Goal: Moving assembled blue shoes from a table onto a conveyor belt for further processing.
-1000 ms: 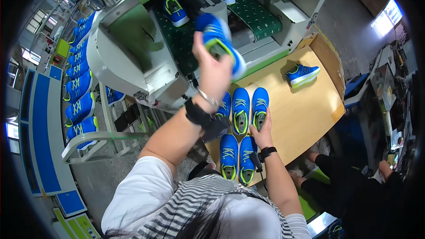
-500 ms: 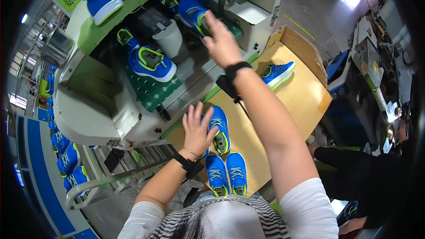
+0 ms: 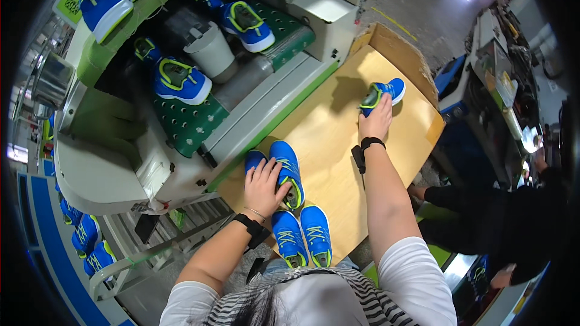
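Note:
My right hand (image 3: 377,119) is closed round the heel of a blue sneaker (image 3: 395,89) on the right part of the tan table, its toe facing away and right. My left hand (image 3: 261,186) lies over a pair of blue sneakers at the table's left side, fingers slightly apart and thumb by the collar of the right-hand sneaker (image 3: 286,163). Most of the left-hand sneaker (image 3: 254,159) is hidden under that hand. Nearer me, two more blue sneakers (image 3: 288,234) with yellow-green lining stand side by side, toes pointing away.
Beyond the table (image 3: 338,145), a pale machine has a green perforated belt (image 3: 190,122) carrying blue sneakers (image 3: 246,25). More sneakers (image 3: 104,3) sit on its top. A cardboard flap (image 3: 402,54) edges the table's far right. At right, a dark-clothed person (image 3: 483,220) stands by cluttered equipment.
My right hand has come back from the sneaker inside the machine and taken hold of the one on the table. My left hand has settled onto the left pair. The belt's right-hand sneaker is now uncovered.

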`<state>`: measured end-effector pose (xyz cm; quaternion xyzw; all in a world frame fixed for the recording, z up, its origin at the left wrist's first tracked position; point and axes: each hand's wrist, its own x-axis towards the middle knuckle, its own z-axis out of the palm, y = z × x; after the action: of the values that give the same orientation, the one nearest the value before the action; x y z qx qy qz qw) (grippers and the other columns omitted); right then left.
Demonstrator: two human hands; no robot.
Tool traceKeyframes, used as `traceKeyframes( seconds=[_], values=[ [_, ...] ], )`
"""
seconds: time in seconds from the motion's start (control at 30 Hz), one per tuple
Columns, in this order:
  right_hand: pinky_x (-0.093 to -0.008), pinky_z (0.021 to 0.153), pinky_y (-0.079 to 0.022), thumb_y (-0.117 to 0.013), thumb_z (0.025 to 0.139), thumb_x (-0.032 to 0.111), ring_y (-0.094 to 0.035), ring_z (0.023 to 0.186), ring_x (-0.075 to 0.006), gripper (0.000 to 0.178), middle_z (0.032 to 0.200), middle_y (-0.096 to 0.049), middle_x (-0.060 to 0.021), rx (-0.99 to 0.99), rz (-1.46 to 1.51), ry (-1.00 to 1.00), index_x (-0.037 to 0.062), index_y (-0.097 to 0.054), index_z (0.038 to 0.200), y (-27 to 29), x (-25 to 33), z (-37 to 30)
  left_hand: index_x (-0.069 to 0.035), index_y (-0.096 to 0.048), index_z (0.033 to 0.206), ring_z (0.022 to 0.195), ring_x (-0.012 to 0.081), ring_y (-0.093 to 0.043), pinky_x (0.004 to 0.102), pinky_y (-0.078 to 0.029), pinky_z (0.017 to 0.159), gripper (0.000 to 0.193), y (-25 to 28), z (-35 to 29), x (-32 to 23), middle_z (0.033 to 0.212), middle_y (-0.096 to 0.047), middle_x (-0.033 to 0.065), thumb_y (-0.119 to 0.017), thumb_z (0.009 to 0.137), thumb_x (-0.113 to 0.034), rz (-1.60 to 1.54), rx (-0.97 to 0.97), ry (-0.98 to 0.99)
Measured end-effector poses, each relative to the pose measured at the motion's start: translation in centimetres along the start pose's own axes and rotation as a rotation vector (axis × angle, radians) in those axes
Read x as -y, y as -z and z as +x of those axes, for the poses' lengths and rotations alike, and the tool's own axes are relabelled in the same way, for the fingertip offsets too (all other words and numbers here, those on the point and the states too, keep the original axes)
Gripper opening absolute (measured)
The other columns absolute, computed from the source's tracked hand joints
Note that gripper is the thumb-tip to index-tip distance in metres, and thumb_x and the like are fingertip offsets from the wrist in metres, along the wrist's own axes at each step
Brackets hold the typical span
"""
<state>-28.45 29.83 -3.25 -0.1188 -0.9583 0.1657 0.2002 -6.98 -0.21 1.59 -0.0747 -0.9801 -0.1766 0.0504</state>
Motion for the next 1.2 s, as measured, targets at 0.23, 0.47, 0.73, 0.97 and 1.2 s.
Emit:
traceKeyframes(
  seconds=[0.23,0.47,0.73,0.97,1.2],
  values=[
    [-0.0411,0.113,-0.040,-0.078,0.080,0.011,-0.051,0.133,-0.0377,0.089,0.141,-0.052,-0.0239,0.124,0.621,-0.328,-0.0014,-0.031,0.154,3.1,-6.8,-10.4,-0.005,-0.046,0.147,0.143,0.0357,-0.039,0.0529,-0.027,0.116,0.069,0.0,0.6,0.0,0.150,-0.048,0.0182,-0.065,0.092,-0.042,0.004,0.043,-0.032],
    [-0.0451,0.100,-0.049,-0.071,0.088,0.020,-0.058,0.119,-0.0427,0.069,0.127,-0.059,-0.0282,0.506,0.649,-0.128,0.0007,-0.040,0.146,14.8,-5.7,-28.7,0.007,-0.016,0.158,0.155,0.0418,-0.015,0.0451,-0.014,0.126,0.089,-2.4,-0.4,-11.1,0.165,-0.017,0.0289,-0.068,0.095,-0.029,-0.519,0.256,-0.195],
    [-0.0445,0.100,-0.049,-0.083,0.078,0.038,-0.057,0.119,-0.0412,0.082,0.130,-0.054,-0.0248,0.902,0.671,0.033,0.0029,-0.047,0.142,19.9,-4.2,-33.4,-0.003,-0.017,0.153,0.118,0.0287,-0.056,0.0384,-0.048,0.100,0.087,-10.8,1.1,-15.4,0.135,-0.048,0.0184,-0.068,0.083,-0.012,-1.199,0.426,0.462],
    [-0.0430,0.114,-0.041,-0.083,0.071,0.019,-0.047,0.134,-0.0459,0.105,0.148,-0.041,-0.0313,0.927,0.681,0.205,-0.0026,-0.025,0.155,16.6,-2.5,-33.9,-0.008,-0.054,0.130,0.097,0.0202,-0.068,0.0390,-0.058,0.084,0.037,4.8,4.2,-10.5,0.112,-0.066,0.0054,-0.056,0.093,-0.005,-1.700,0.094,0.340],
    [-0.0378,0.101,-0.049,-0.073,0.081,0.006,-0.060,0.120,-0.0303,0.073,0.129,-0.058,-0.0239,0.898,0.791,-0.278,0.0031,-0.034,0.143,20.1,-0.4,-30.7,-0.007,-0.009,0.159,0.106,0.0201,-0.057,0.0312,-0.050,0.092,0.092,15.1,4.6,-2.4,0.126,-0.053,0.0110,-0.061,0.084,0.000,-1.277,-0.603,0.492]
  ],
)
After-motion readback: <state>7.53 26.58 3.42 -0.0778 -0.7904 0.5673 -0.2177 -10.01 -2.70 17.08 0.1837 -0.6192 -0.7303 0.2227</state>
